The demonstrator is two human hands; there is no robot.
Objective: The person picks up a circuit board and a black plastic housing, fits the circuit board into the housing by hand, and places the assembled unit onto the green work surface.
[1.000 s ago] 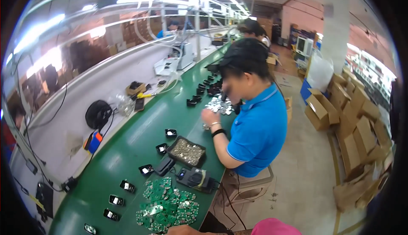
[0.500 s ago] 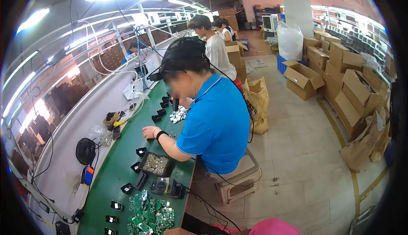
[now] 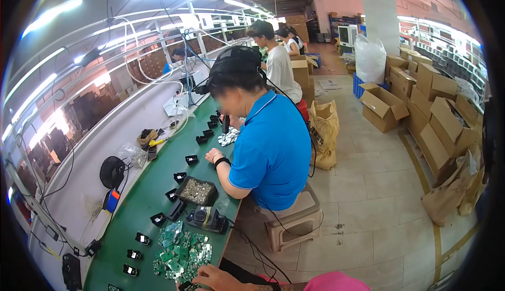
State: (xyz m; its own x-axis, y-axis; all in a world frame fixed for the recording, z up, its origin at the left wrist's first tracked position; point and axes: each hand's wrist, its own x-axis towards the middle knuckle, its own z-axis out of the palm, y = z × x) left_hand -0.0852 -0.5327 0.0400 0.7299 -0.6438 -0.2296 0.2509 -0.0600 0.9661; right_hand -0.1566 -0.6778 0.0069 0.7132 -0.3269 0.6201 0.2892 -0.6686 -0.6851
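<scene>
My right hand [image 3: 216, 279] comes in at the lower edge, past a dark wristband, with its fingers bent. At the fingertips is a small black plastic case [image 3: 186, 286], partly cut off by the frame; they appear closed on it. Just beyond lies a heap of green circuit boards [image 3: 181, 250]. Left of the heap, similar black cases with white patches [image 3: 134, 254] stand in a loose row along the green bench [image 3: 113, 238]. My left hand is outside the picture.
Past the boards stand a black device with a cable [image 3: 207, 219] and a black tray of small metal parts [image 3: 182, 190]. Nearby, a co-worker in a blue shirt [image 3: 273, 151] sits on a stool, one hand on the bench. Cardboard boxes [image 3: 383, 107] line the floor at right.
My right hand has come further into view at the lower edge, with the black case now showing at its fingers. The whole view has shifted slightly.
</scene>
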